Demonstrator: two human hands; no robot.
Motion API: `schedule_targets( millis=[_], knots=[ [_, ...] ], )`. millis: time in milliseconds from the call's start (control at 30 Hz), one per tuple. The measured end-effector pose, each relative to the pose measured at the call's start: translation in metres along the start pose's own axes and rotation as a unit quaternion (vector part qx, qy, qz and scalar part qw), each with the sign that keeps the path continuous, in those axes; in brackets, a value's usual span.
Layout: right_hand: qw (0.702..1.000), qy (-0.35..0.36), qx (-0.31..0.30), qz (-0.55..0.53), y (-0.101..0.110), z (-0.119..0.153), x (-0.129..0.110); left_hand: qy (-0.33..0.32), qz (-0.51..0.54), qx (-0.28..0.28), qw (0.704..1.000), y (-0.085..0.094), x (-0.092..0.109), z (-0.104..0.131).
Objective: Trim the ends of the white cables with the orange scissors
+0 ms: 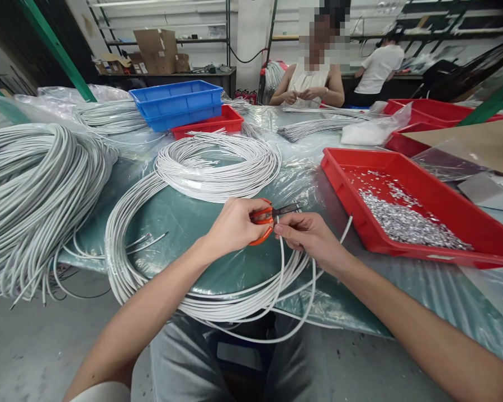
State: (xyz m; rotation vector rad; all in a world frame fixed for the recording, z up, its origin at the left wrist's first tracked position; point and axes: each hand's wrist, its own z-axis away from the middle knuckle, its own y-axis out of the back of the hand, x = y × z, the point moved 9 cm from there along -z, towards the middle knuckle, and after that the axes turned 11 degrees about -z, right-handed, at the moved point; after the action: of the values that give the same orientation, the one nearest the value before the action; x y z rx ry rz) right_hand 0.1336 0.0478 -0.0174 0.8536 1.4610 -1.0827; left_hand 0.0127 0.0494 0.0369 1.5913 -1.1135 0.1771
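Orange-handled scissors (261, 238) sit in my left hand (233, 226), their dark blades pointing right. My right hand (314, 237) pinches a white cable (282, 262) near its end, close beside the scissors' handles. That cable hangs down toward a loose coil of white cable (128, 262) lying at the table's near edge. Another cable end with a dark tip sticks up just right of my right hand. Behind my hands lies a second, denser coil of white cable (218, 190). My fingers hide the exact spot where cable and scissors meet.
A red tray (343, 195) with many small silvery pieces stands at right. Large grey cable bundles (46, 206) hang over the table's left edge. Blue trays (176, 103) rest on a red tray (235, 120) at the back. Across the table a person (310, 84) works with their hands.
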Motion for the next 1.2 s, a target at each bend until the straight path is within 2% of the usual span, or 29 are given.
schedule_targets(
  millis=[500,767,933,1200],
  knots=[
    [0.999,-0.035,0.015,0.003,0.003,0.0,0.005,-0.032,-0.038,-0.026,0.998,-0.001,0.007,0.001],
    [0.996,-0.069,-0.031,-0.044,-0.009,0.002,0.005,-0.029,-0.017,-0.039,0.999,0.001,0.009,0.001],
    [0.993,-0.082,-0.063,-0.059,-0.013,0.002,0.007,-0.014,0.013,-0.026,0.999,0.003,0.007,0.001],
    [0.994,-0.08,-0.044,-0.062,-0.01,0.002,0.006,-0.009,0.013,-0.03,0.999,-0.001,0.003,0.001]
  ],
)
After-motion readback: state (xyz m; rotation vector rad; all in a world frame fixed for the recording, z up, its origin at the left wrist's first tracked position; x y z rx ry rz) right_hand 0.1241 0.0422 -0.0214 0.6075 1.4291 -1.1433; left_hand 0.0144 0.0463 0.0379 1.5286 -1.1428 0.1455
